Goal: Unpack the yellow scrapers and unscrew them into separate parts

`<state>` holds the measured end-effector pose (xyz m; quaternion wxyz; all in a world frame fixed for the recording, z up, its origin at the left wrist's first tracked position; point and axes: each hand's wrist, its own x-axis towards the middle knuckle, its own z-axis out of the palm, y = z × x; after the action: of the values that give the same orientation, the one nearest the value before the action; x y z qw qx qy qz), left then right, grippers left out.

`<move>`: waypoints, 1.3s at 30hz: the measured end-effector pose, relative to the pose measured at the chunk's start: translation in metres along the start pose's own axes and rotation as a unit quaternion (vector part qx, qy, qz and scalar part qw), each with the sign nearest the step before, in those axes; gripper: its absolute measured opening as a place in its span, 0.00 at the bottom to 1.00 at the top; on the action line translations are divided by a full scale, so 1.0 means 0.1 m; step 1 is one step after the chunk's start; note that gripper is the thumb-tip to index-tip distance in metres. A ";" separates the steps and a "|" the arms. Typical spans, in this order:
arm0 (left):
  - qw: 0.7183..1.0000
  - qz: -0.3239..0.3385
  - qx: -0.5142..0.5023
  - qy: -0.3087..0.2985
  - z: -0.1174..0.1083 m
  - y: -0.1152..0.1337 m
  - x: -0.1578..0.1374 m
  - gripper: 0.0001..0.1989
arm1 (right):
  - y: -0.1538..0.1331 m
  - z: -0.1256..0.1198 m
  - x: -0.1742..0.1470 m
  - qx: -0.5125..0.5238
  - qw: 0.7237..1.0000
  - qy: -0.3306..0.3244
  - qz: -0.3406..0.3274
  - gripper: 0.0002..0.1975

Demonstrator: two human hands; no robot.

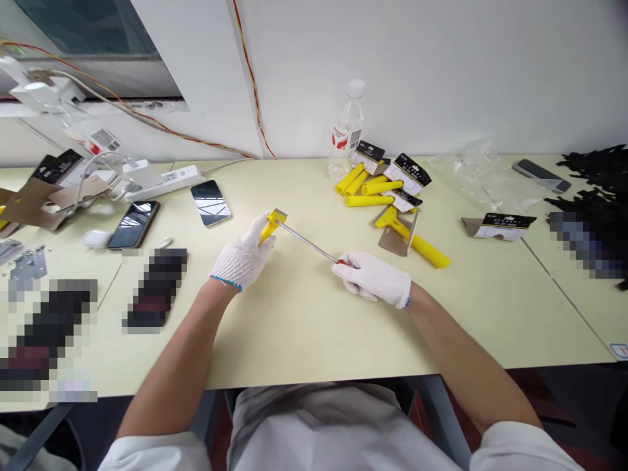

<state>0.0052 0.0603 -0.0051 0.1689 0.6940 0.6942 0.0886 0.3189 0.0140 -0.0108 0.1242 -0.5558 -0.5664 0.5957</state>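
My left hand (244, 258), in a white knit glove, is closed around a yellow scraper (271, 226) with a metal blade at its upper end. Gloved as well, my right hand (370, 278) grips the red handle of a screwdriver (309, 243). The long shaft points up and left, and its tip meets the scraper head near the blade. To the right of my right hand lies another yellow scraper (417, 242) with a long handle, beside a bent brown card (395, 242). Behind it, several yellow handles (370, 199) are piled with black-and-white cards (409, 173).
A clear bottle (347, 134) stands against the wall. Phones (210, 203), a power strip (169, 180) with cables and an earbud case (97, 239) are at left. Rightward lie crumpled plastic (483, 180), a loose card packaging (505, 226) and black gloves (598, 170).
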 end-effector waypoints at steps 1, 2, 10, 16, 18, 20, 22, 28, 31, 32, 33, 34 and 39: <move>1.000 -0.001 0.001 0.000 0.00 -0.01 0.01 0.35 | 0.00 0.01 0.00 0.009 1.000 0.008 -0.002 0.24; 1.000 -0.001 0.001 0.003 0.01 -0.02 0.01 0.34 | 0.00 0.01 0.00 0.025 1.000 0.014 -0.008 0.26; 1.000 0.015 -0.024 0.015 0.03 -0.07 0.03 0.32 | -0.08 -0.03 -0.09 0.002 1.000 0.016 -0.018 0.25; 0.998 0.012 -0.054 0.006 0.02 -0.04 0.01 0.33 | -0.03 -0.02 -0.03 0.052 0.998 -0.011 -0.022 0.28; 0.998 0.007 -0.068 -0.001 0.00 -0.02 0.01 0.33 | -0.01 0.00 -0.01 0.021 1.000 -0.012 -0.008 0.23; 0.997 0.005 -0.073 -0.010 -0.01 -0.01 0.00 0.32 | 0.00 0.01 0.00 -0.010 1.000 -0.002 0.005 0.24; 0.997 0.004 -0.075 -0.016 -0.02 -0.01 0.00 0.31 | 0.00 0.02 -0.01 -0.006 1.000 0.004 -0.003 0.27; 0.994 0.016 -0.108 -0.016 -0.03 0.00 0.00 0.30 | 0.01 -0.03 -0.02 0.000 0.999 0.018 -0.033 0.27; 0.994 0.012 -0.110 -0.024 -0.05 0.04 -0.02 0.31 | 0.02 -0.04 -0.03 -0.041 0.999 0.022 -0.012 0.25; 0.994 0.007 -0.108 -0.025 -0.05 0.05 -0.02 0.31 | 0.02 -0.05 -0.03 -0.041 0.999 0.022 -0.016 0.26; 0.994 0.004 -0.108 -0.026 -0.06 0.07 -0.03 0.31 | 0.03 -0.06 -0.03 -0.035 0.999 0.022 -0.025 0.29; 0.993 0.003 -0.111 -0.028 -0.06 0.08 -0.03 0.31 | 0.03 -0.07 -0.03 -0.025 0.999 0.021 -0.035 0.32; 0.990 0.003 -0.134 -0.035 -0.06 0.08 -0.03 0.32 | 0.00 -0.08 -0.04 -0.038 0.999 0.015 -0.017 0.26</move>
<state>0.0106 0.0583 0.0036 0.2838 0.6700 0.6677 0.1572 0.3260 0.0154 -0.0067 0.1221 -0.5590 -0.5962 0.5632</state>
